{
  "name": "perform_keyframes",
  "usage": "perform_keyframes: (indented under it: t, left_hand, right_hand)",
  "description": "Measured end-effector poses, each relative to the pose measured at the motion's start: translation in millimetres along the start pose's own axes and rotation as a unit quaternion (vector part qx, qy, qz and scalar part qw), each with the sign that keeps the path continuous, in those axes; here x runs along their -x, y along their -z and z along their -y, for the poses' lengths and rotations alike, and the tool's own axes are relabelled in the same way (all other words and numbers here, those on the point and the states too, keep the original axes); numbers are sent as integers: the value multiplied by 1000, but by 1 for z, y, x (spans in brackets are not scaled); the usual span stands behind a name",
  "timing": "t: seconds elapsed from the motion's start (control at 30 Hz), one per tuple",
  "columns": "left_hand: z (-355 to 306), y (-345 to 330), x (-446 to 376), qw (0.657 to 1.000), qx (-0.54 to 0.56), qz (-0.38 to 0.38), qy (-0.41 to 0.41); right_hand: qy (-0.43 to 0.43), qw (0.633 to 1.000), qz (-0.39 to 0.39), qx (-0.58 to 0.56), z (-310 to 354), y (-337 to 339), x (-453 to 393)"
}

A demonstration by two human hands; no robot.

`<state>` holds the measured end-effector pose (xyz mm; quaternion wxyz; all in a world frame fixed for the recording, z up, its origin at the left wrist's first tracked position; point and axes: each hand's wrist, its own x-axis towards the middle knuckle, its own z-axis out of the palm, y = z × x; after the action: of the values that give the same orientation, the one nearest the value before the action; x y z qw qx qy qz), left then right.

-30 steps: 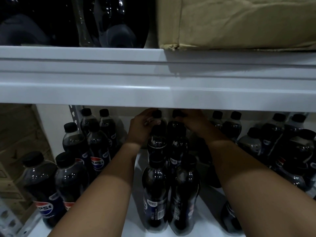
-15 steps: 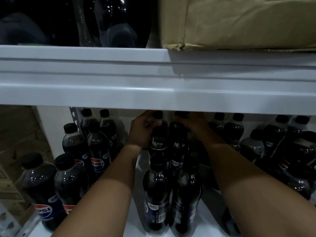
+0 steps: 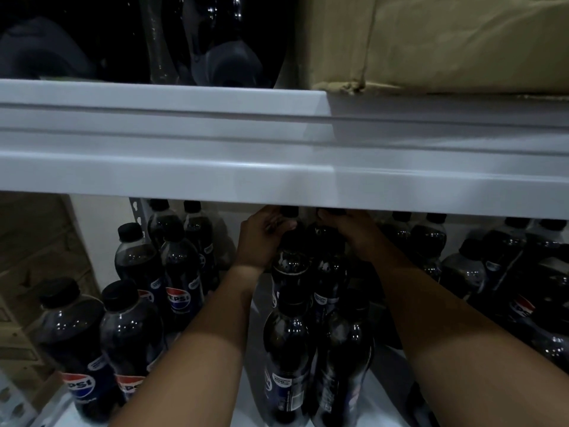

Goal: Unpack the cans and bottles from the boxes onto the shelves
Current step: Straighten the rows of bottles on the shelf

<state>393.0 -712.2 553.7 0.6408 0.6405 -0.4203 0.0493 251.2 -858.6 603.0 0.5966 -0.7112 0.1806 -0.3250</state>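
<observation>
Both hands, left (image 3: 261,238) and right (image 3: 354,232), grasping rear bottles (image 3: 289,257), pushed deeper toward twelve o'clock; row nearly seated.

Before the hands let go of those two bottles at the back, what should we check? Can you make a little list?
1. Left hand holds a bottle: ok, its fingers curl round the neck of the left back bottle.
2. Right hand holds a bottle: ok, it grips the top of the right back bottle.
3. Both bottles stand flat on the lower shelf: cannot tell, their bottoms are hidden behind the front pair.
4. Caps clear the upper shelf edge: cannot tell, the edge covers them.
5. Neighbouring Pepsi bottles are upright: ok.
</observation>
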Motion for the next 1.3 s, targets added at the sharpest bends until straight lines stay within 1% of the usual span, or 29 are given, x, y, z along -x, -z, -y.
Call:
perform_keyframes:
  t: [0.2,0.37,0.47,0.57,0.73,0.87,0.93,1.0,1.07,1.17,1.23,1.3]
  left_hand:
    - [-3,2,0,1000,15,6,2]
    - [-8,4,0,999,28,16,3]
    - [-10,4,-1,998,49,29,19]
    - [-13,5,-1,998,43,31,17]
    - [-20,5,0,999,45,26,11]
    - [-30,9,3,999,20,36,-8]
    - [-36,11,6,999,-16,39,-21]
    - [-37,12,9,997,-55,43,-30]
    - [-34,14,11,998,-38,48,-5]
    - [-22,16,11,998,-29,54,2]
    - [-18,12,8,998,-5,56,20]
    - [-22,10,6,994,56,69,67]
  right_hand:
    - [-14,1000,4,-23,3,-2,5]
    - [39,997,57,-22,-1,6,14]
    - [73,996,52,-3,-5,7,12]
    - [92,994,48,19,-9,8,9]
    - [91,993,43,64,-5,10,7]
    - [70,995,38,52,-6,13,5]
    - [69,996,41,43,-6,14,8]
    - [73,995,33,59,-8,15,8]
    - [78,991,28,101,-13,19,6]
    - [86,977,25,194,-25,25,2]
    - [95,973,21,209,-32,24,-1]
    - [111,970,18,214,-39,21,-6]
